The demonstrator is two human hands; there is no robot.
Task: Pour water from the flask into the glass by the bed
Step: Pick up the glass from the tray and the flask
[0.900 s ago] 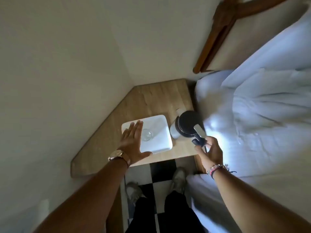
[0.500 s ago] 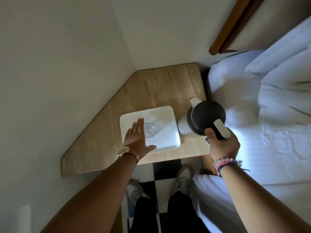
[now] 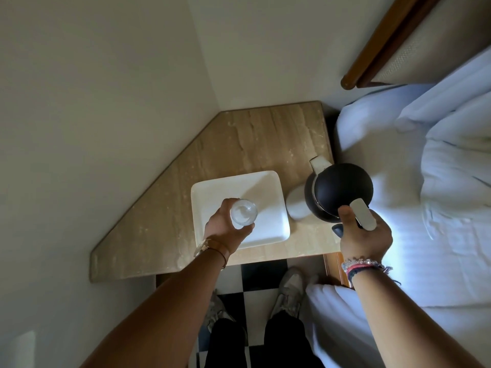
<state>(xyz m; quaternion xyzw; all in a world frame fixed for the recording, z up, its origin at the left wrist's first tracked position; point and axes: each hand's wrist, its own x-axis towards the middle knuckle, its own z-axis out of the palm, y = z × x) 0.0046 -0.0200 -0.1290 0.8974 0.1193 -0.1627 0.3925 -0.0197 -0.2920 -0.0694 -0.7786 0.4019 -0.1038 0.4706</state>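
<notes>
Clear glass (image 3: 244, 214) is held in the left hand (image 3: 224, 226), whose fingers are curled around its side, over the white tray (image 3: 268, 197) that sits near the middle of the stone-topped bench (image 3: 265, 139). Whether the glass is resting on the tray or lifted just off it cannot be told from above. At about three o'clock from the glass, the dark-lidded flask (image 3: 338, 192) is gripped by its handle in the right hand (image 3: 365, 235), the fingers closed round the handle and the thumb laid up beside the pale lever on top. The flask appears upright, with its pale spout pointing toward eleven o'clock, away from the person, and not yet turned toward the glass; whether its base is touching the bench cannot be told. No stream of water is visible, and whether the glass already holds any cannot be made out. Both vessels are judged to be secured, so the grasping stage looks complete. What is left, it seems, is for spout and glass to be brought together, the flask tipped, the water poured, and both things set back down. The bed (image 3: 438, 181) lies at three o'clock, just beside the bench.
</notes>
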